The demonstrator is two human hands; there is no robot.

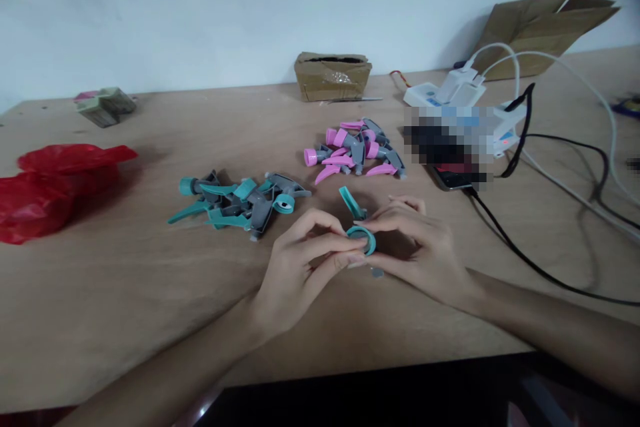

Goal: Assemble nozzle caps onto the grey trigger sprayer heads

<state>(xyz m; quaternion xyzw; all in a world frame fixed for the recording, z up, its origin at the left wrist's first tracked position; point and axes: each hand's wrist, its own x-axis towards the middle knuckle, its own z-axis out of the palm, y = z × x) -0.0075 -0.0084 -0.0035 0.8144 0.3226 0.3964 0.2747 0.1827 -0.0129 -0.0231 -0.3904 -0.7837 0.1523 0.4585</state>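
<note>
A teal and grey trigger spray head (371,237) is held between my two hands above the table, its round teal collar turned toward me. My right hand (425,243) grips it from the right, with fingers round the body and collar. From the left, the fingertips of my left hand (310,257) pinch at the collar and reach into its opening. Whether a small part sits between those fingertips is hidden. Just below the collar lies a small grey disc (377,272) on the table. The teal trigger sticks up behind my fingers.
Left of centre is a pile of teal and grey spray heads (240,203); behind lies a pink and grey pile (353,150). Around the table are a red plastic bag (65,187), a small cardboard box (333,77), a phone (445,173), a power strip (425,95) and cables.
</note>
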